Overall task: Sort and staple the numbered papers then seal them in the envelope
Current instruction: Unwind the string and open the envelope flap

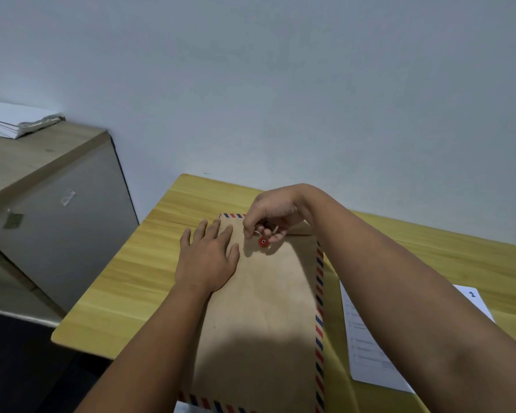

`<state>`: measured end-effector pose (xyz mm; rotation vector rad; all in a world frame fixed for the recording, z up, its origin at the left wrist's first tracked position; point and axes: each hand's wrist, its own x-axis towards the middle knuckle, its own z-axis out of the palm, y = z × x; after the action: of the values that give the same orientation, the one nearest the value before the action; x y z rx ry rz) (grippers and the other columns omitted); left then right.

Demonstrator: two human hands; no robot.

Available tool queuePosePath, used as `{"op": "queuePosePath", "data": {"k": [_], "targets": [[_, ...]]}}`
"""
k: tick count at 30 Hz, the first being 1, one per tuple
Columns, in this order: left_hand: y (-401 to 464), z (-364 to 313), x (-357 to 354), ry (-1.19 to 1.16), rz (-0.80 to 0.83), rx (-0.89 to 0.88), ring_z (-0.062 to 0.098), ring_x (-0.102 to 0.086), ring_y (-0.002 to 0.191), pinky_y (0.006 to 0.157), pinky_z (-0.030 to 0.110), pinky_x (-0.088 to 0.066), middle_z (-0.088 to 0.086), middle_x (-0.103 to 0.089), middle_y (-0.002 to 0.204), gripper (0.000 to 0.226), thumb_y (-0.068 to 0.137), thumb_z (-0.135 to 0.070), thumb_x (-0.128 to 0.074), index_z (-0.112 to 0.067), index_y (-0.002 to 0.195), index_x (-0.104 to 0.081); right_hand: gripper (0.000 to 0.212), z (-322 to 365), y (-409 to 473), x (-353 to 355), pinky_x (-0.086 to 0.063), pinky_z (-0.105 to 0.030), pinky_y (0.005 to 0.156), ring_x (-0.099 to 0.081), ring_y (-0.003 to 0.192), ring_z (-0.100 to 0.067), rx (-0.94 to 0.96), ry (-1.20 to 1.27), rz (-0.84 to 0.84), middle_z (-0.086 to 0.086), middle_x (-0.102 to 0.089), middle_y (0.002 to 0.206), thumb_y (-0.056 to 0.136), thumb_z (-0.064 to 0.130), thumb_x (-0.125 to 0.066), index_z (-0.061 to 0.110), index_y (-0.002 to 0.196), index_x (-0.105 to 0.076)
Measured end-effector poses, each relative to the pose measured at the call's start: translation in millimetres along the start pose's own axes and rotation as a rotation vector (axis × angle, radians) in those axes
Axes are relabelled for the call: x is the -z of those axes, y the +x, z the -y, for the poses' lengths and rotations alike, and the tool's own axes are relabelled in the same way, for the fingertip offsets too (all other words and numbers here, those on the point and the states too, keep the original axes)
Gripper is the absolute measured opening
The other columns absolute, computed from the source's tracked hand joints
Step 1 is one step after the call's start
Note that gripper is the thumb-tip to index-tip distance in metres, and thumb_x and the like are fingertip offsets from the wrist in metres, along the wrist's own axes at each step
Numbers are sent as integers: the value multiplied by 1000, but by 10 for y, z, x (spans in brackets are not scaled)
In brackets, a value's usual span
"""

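1. Our right hand (268,216) pinches the thin string (276,229) just above the red button (263,242). If we pull too hard or let the pinch slacken, we judge the string could slip off or unwind.
2. Our left hand (206,257) lies flat, fingers spread, pressing the envelope (259,308) beside the button. Ease off and the envelope may slide on the table (149,263).
3. A sheet (367,353) marked 2 lies right of the envelope, so a page may be left out.
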<state>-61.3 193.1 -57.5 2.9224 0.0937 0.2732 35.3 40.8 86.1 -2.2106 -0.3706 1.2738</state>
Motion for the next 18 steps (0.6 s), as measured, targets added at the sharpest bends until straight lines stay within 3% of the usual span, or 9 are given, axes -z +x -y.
{"op": "queuePosePath", "data": {"k": [6,10,12,15,18], "targets": [[-5,-16,20,-16,6,5,26,-17,156,124,54,-13,-1,-28,167,58,101,-55,-28,-33,154,-39,9,-154,-9,129,-48,-31,62,-57,64,-17,215,325,-201,-3,-55,74,87,13,-72,8,82,-67],[12,1,19,-7,64,-71,29,-6,158,123,61,-6,-7,-8,172,53,105,-49,-21,-41,158,-26,10,-218,11,170,-51,-31,63,-66,77,-18,286,359,-418,-11,-71,97,88,14,-70,6,93,-73],[29,-5,21,13,118,-112,28,1,158,122,65,2,-12,-4,171,52,106,-47,-17,-45,159,-18,10,-228,25,161,-50,-30,64,-67,81,-19,319,424,-448,-10,-79,106,93,15,-63,8,100,-67],[48,-21,48,0,154,-104,26,1,158,121,65,7,-13,-8,171,53,106,-45,-18,-47,159,-16,8,-251,58,128,-50,-29,60,-65,71,-20,315,473,-435,-8,-79,90,101,16,-55,10,105,-58],[63,-40,73,-25,166,-89,25,0,158,121,65,6,-12,-11,171,55,103,-44,-22,-47,158,-18,8,-340,142,148,-44,-30,56,-45,55,-18,252,238,-534,-11,-54,76,99,16,-58,10,96,-60]]}}
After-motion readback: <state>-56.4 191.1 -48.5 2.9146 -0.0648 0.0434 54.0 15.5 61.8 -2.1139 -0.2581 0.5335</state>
